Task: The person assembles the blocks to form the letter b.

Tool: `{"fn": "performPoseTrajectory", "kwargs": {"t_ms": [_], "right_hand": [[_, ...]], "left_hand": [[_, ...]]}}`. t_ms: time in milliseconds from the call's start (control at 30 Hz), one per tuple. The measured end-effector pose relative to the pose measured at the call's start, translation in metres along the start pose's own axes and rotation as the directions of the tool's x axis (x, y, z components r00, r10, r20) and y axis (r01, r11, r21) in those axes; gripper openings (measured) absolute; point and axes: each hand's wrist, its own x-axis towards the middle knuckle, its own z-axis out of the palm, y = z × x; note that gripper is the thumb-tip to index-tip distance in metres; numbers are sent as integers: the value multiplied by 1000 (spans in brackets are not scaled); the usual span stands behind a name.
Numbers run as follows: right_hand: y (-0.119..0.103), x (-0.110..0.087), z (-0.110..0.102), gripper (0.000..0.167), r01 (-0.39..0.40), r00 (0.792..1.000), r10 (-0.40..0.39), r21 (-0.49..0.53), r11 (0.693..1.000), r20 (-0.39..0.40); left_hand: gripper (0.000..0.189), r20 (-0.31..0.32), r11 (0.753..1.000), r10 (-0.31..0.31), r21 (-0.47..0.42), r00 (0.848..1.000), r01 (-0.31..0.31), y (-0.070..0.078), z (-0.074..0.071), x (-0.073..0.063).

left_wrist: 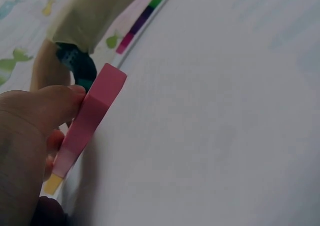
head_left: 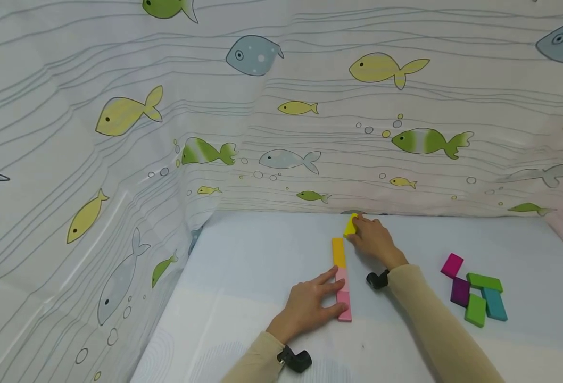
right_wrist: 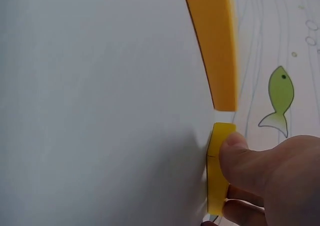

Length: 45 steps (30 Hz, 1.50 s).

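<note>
An orange block [head_left: 339,252] and two pink blocks, the far one [head_left: 342,274] and the near one [head_left: 344,316], lie end to end in a row on the table. My left hand [head_left: 307,300] is beside the pink pair, fingers spread and fairly straight, with its fingertips and thumb touching their left side. In my right hand [head_left: 374,239] a yellow block [head_left: 350,227] is pinched between thumb and fingers. It is tilted just beyond the orange block's far end, and a gap separates the two in the right wrist view.
Right of my right forearm lies a loose group: a magenta block [head_left: 452,265], a purple block [head_left: 460,292], a blue block [head_left: 494,304] and two green blocks [head_left: 485,282]. A fish-patterned sheet [head_left: 262,127] hangs behind and left of the table [head_left: 224,266].
</note>
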Motion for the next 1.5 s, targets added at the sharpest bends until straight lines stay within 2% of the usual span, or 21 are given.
{"fn": "performPoseTrajectory", "kwargs": {"t_ms": [267,700,1200,1500], "right_hand": [[-5,7,4,62,12,999,-12,5,1000,30],[-10,15,6,58,36,998,-36,4,999,53],[-16,14,11,57,70,997,-72,53,996,38],[-19,14,15,62,92,995,-93,37,995,27]], "left_hand": [[54,31,1000,-17,-4,999,17,1,1,2],[52,31,1000,-24,-1,999,24,-1,2,1],[51,35,999,-33,-18,999,34,-1,3,-2],[51,14,1000,-16,-14,1000,16,1,-1,-2]]}}
